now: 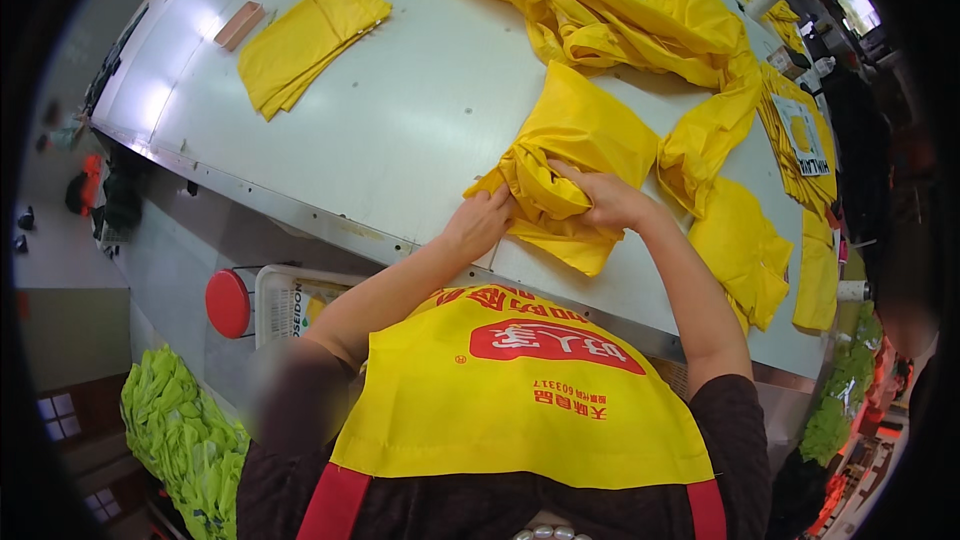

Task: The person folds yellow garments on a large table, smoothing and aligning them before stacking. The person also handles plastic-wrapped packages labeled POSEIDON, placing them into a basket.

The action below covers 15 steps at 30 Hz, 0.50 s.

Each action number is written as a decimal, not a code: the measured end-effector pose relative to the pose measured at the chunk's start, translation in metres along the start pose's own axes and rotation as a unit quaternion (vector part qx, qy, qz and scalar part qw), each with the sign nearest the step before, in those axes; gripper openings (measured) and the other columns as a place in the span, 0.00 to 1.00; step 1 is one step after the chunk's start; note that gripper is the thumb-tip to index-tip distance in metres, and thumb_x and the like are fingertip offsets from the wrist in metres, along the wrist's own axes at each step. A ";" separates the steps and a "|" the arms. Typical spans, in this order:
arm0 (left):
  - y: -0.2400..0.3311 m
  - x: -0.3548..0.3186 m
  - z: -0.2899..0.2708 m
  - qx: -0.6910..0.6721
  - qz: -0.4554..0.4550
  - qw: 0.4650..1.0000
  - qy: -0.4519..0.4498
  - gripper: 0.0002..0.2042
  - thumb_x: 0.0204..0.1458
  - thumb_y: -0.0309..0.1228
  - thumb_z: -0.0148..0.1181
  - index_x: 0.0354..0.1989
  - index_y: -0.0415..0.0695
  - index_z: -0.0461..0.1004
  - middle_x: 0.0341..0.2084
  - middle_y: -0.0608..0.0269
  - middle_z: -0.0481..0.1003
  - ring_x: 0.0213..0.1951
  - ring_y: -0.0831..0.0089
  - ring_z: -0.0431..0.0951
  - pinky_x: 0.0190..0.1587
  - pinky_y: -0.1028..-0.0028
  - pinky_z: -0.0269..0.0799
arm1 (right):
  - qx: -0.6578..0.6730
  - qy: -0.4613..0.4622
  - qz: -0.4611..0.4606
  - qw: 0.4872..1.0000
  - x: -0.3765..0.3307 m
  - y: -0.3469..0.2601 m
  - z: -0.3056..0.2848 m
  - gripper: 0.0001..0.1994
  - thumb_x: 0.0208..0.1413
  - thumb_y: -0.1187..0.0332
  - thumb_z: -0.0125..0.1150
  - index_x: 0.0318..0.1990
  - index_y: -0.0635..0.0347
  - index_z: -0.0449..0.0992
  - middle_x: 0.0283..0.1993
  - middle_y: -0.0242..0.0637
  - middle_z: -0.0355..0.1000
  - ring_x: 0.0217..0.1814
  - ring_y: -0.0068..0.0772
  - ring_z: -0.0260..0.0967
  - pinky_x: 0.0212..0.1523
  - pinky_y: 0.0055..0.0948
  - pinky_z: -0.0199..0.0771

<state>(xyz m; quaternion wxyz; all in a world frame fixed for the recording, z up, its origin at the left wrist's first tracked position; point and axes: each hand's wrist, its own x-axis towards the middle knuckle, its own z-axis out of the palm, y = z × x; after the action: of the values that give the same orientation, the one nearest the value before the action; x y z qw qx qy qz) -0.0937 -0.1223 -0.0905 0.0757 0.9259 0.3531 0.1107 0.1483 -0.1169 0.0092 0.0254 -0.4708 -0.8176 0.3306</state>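
Note:
A bunched yellow fabric piece lies near the front edge of the metal-topped table, partly folded over itself. My left hand is closed on the cloth's left edge, its fingertips partly tucked under the fold. On the other side, my right hand grips the gathered fold, with some fingers hidden inside the material. Between both hands the cloth is crumpled into a roll. A long twisted length of yellow fabric trails behind and to the right of it.
Folded yellow fabric and a tan block lie at the table's left. More yellow fabric and stacked pieces fill the right side. A red stool, a white crate and bright green fabric stand off the near-left edge.

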 end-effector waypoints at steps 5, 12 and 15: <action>-0.013 0.018 -0.013 -0.021 0.038 0.996 -0.077 0.09 0.49 0.34 0.53 0.36 0.43 0.71 0.35 0.57 0.70 0.30 0.60 0.74 0.32 0.65 0.72 | -0.016 -0.014 0.016 1.000 -0.004 -0.002 0.000 0.45 0.35 0.57 0.65 0.65 0.43 0.49 0.46 0.52 0.69 0.48 0.51 0.67 0.47 0.37 0.66; 0.009 0.019 -0.073 -0.078 0.094 0.991 -0.046 0.09 0.47 0.34 0.58 0.30 0.43 0.68 0.27 0.59 0.70 0.29 0.61 0.75 0.29 0.65 0.72 | 0.048 0.119 0.003 0.992 -0.010 -0.002 0.025 0.31 0.44 0.54 0.60 0.56 0.57 0.63 0.43 0.54 0.70 0.45 0.50 0.68 0.43 0.39 0.67; 0.002 0.022 -0.078 -0.079 0.141 0.984 -0.069 0.09 0.46 0.34 0.58 0.30 0.43 0.68 0.26 0.60 0.70 0.28 0.62 0.74 0.28 0.66 0.71 | 0.049 0.111 0.081 0.989 0.004 -0.032 0.042 0.19 0.48 0.59 0.56 0.45 0.61 0.70 0.43 0.51 0.71 0.42 0.50 0.70 0.41 0.41 0.68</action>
<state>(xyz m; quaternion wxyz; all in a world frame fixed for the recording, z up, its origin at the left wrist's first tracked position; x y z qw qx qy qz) -0.0967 -0.1044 -0.0113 0.1564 0.9630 0.2029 0.0836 0.1076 -0.1456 -0.0066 0.1125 -0.5671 -0.7518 0.3170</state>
